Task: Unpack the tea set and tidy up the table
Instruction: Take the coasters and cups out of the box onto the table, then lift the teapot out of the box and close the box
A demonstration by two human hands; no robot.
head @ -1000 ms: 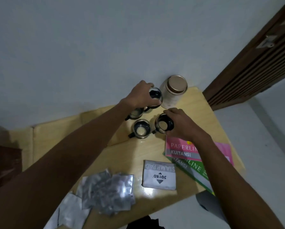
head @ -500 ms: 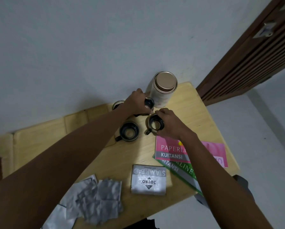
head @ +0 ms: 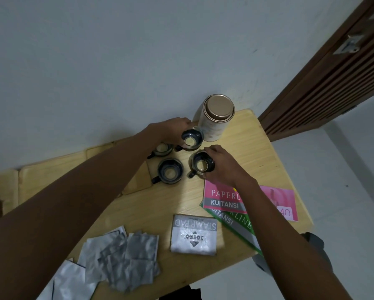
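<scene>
Several small dark cups with handles stand in a cluster at the far side of the wooden table. My left hand grips the far cup, right beside a tall canister with a copper lid. My right hand holds the near right cup by its rim. A third cup stands free to the left of it. A fourth cup is partly hidden under my left wrist.
A pink and a green receipt book lie under my right forearm. A grey stamp pad box sits near the front edge, with several crumpled silver foil wrappers to its left. A brown slatted door stands at right.
The view has shifted slightly. Both hands stay on their cups; the far cup now sits closer to the canister.
</scene>
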